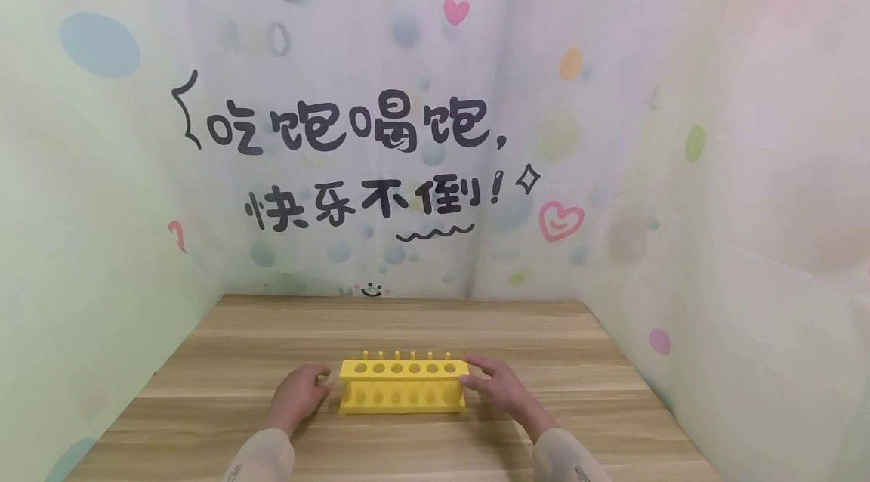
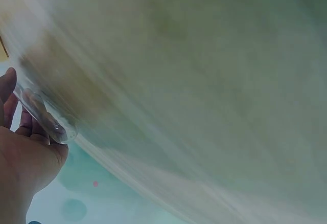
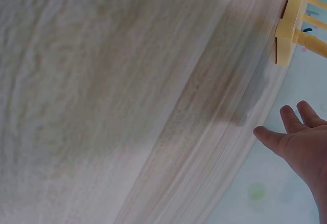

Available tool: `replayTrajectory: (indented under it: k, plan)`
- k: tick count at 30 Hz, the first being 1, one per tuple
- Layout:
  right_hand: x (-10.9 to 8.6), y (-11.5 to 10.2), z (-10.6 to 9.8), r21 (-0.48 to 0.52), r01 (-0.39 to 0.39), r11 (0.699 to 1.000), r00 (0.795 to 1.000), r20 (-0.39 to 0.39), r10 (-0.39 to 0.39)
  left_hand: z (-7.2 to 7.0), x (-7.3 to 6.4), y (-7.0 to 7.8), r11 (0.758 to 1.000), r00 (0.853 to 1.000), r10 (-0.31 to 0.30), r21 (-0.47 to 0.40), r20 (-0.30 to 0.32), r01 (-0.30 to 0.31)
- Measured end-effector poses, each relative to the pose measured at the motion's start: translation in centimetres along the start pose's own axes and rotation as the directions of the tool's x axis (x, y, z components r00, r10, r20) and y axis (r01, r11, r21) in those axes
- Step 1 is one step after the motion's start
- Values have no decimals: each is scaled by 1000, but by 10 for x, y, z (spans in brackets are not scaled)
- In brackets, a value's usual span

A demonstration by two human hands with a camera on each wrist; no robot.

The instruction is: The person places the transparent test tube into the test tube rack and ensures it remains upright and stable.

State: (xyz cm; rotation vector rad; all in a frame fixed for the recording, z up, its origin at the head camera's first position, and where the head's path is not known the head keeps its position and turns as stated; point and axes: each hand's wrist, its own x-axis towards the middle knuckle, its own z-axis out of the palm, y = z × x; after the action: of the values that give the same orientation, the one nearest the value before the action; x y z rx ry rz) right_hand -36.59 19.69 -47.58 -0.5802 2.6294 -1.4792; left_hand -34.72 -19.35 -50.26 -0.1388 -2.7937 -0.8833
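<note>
A yellow test tube rack (image 1: 404,391) stands upright on the table, with a row of round holes in its top shelf and several short pegs behind. To its left is my left hand (image 1: 297,395), a small gap away. In the left wrist view, that hand (image 2: 25,150) holds a clear, round-ended test tube (image 2: 48,119) between thumb and fingers; the head view hides the tube. My right hand (image 1: 499,389) is at the rack's right end, its fingertips overlapping it there. The right wrist view shows this hand (image 3: 301,142) with spread fingers, holding nothing, apart from the rack (image 3: 287,29).
The wood-grain table (image 1: 401,327) reaches back to a printed curtain (image 1: 394,255) with dark lettering and coloured dots. Pale fabric walls close in on the left (image 1: 88,240) and right (image 1: 734,278).
</note>
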Motion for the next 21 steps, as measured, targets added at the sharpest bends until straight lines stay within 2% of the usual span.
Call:
replayTrajectory:
  k: [5, 9, 21]
  plan:
    - [0, 0, 0, 1, 2, 1000, 1000, 4, -2, -4, -1, 1, 1000, 1000, -24, -12, 2, 24]
    - [0, 0, 0, 0, 4, 1000, 1000, 5, -4, -8, 0, 3, 997, 998, -55, -56, 1, 55]
    - [0, -2, 0, 15, 0, 1000, 1000, 13, -1, -19, 3, 6, 987, 997, -74, -148, -26, 69]
